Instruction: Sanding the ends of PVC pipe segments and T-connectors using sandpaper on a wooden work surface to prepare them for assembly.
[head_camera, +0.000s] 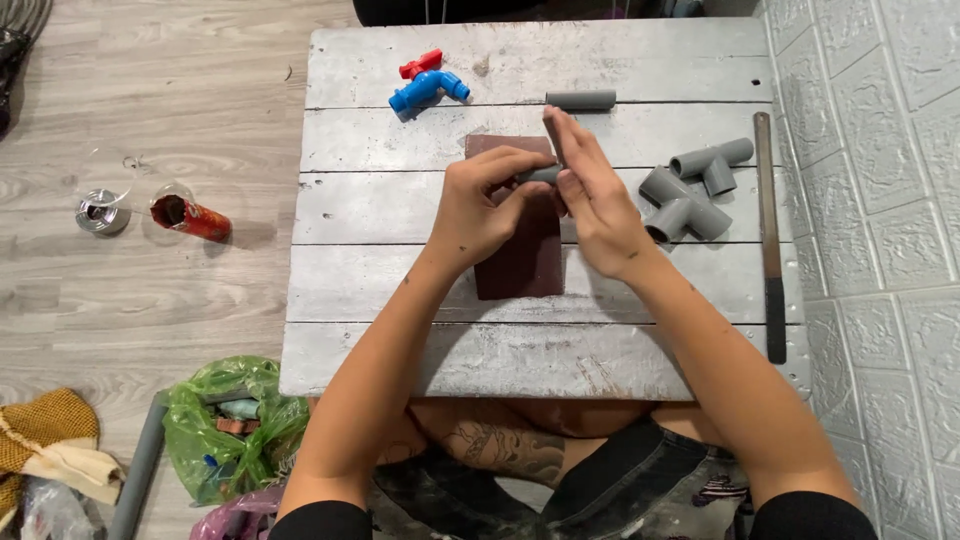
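Note:
A short grey pipe piece (541, 174) lies crosswise between both hands, above a dark brown sheet of sandpaper (520, 250) on the grey plank table (400, 290). My left hand (480, 205) grips the pipe's left end with curled fingers. My right hand (590, 190) presses on its right end, fingers stretched out flat and pointing away from me. Most of the pipe is hidden by the fingers.
Another grey pipe piece (580, 100) lies at the back, a blue tap with a red handle (428, 82) at back left. Two grey tee fittings (695, 190) sit to the right, beside a long flat file (769, 235). A red can (190, 217), tin (102, 212) and green bag (230, 425) rest on the floor.

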